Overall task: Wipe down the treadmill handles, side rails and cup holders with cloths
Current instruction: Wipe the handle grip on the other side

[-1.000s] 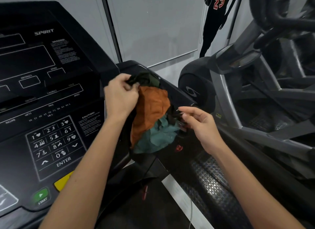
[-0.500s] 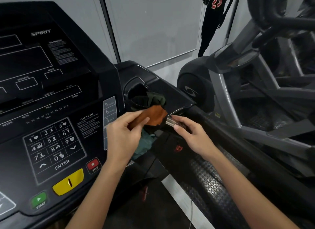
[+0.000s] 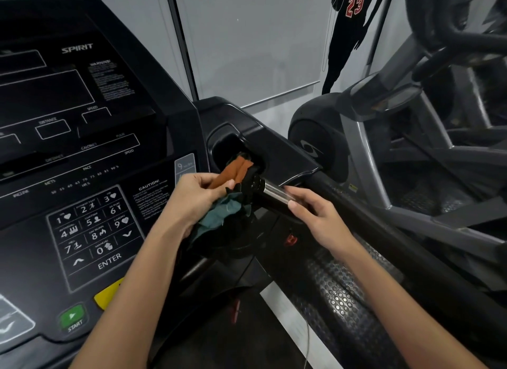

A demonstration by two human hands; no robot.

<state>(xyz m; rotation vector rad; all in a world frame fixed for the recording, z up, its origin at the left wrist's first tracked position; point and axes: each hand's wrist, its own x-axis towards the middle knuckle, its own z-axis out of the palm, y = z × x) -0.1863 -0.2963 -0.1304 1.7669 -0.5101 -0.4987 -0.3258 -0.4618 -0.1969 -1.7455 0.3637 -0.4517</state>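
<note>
My left hand [image 3: 196, 197] grips a bundle of cloths [image 3: 229, 189], orange, teal and dark pieces, just below the treadmill's right cup holder [image 3: 227, 146]. The orange cloth reaches up over the cup holder's lower edge. My right hand [image 3: 315, 217] rests on the right handle [image 3: 275, 194], fingers lying over its silver pulse sensor. The black handle bar runs down to the right from there. The cloth bundle touches the inner end of the handle.
The treadmill console [image 3: 90, 217] with keypad, yellow key and green START button fills the left. The textured side rail [image 3: 337, 292] lies below my right arm. An elliptical machine [image 3: 397, 138] stands close on the right. A grey wall is behind.
My left hand has brought the cloth bundle down out of the cup holder toward the handle's end. My right hand has shifted onto the silver sensor on the handle.
</note>
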